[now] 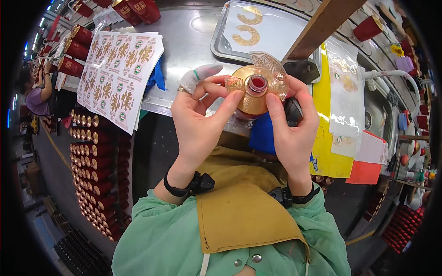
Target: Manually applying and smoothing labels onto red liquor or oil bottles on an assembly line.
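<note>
Just over the table's near edge I hold a bottle with a gold shoulder [253, 105] and an open, red-lined neck [257, 84]. A curved, patterned gold sticker [271, 69] lies around part of the shoulder, its far end standing out past the rim. My left hand [200, 119] is closed on the left side, thumb on the gold surface; one raised finger wears a white cover with a green band. Closed on the right side, my right hand [297, 122] presses its thumb on the shoulder near the neck. The fingers beneath are partly hidden.
A tray [218, 46] holds a white sheet with two curved gold stickers. Printed sheets [115, 76] lie to the left, above rows of red, gold-topped bottles [94, 175]. A wooden bar [317, 32] slants at the right, before a sink [375, 115]. Another person [39, 92] is far left.
</note>
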The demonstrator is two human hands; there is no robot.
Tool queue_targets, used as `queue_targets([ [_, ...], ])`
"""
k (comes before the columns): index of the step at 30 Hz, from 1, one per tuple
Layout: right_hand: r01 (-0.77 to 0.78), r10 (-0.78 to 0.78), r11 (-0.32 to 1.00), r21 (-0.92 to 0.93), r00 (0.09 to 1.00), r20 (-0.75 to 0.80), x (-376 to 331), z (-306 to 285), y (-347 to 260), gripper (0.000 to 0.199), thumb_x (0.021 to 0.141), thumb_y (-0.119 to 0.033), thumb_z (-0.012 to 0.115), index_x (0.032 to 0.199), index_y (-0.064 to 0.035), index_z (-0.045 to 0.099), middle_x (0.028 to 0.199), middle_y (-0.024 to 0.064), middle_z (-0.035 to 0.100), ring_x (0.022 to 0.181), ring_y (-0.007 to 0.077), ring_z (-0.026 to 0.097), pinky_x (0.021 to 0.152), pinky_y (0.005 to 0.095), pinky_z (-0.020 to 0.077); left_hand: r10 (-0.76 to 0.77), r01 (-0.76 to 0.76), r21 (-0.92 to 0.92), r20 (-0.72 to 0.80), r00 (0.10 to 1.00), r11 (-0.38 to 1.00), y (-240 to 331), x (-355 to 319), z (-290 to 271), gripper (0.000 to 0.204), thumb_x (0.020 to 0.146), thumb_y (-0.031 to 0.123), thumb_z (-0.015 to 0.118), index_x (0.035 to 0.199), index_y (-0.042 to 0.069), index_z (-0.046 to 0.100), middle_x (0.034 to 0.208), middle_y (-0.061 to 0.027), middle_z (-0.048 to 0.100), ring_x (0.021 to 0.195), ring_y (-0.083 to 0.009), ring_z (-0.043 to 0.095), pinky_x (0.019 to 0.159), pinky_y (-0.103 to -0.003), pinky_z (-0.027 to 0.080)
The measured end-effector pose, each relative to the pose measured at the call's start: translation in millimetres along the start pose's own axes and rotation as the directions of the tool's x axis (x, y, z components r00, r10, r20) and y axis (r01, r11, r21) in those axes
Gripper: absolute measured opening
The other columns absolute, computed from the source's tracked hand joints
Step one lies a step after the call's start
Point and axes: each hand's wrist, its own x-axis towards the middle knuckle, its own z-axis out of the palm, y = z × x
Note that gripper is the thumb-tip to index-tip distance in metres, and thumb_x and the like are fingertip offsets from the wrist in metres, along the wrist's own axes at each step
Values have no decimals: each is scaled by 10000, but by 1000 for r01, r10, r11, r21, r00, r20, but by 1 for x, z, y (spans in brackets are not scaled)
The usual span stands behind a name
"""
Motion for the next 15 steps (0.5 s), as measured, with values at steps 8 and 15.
queue_targets([
  [8, -18, 17, 999, 46, 1000, 18, 0, -2, -1, 318, 948, -58, 723, 1251, -1, 646, 910, 20, 626, 831, 80, 558, 713, 229, 484, -27, 27, 16, -1, 1000, 1000, 0, 0, -1, 543, 865, -99, 775, 1357, -23, 558, 933, -19, 657, 1153, -156, 619, 1011, -309, 535],
  [15, -7, 6, 999, 50, 999, 33, 1, -3, 2, 341, 942, -63, 743, 1262, 0, 642, 909, 20, 624, 825, 79, 563, 722, 228, 495, -9, 9, 23, 11, 1000, 1000, -1, 0, -2, 545, 864, -101, 774, 1359, -23, 560, 935, -16, 658, 1151, -155, 618, 1018, -314, 530],
])
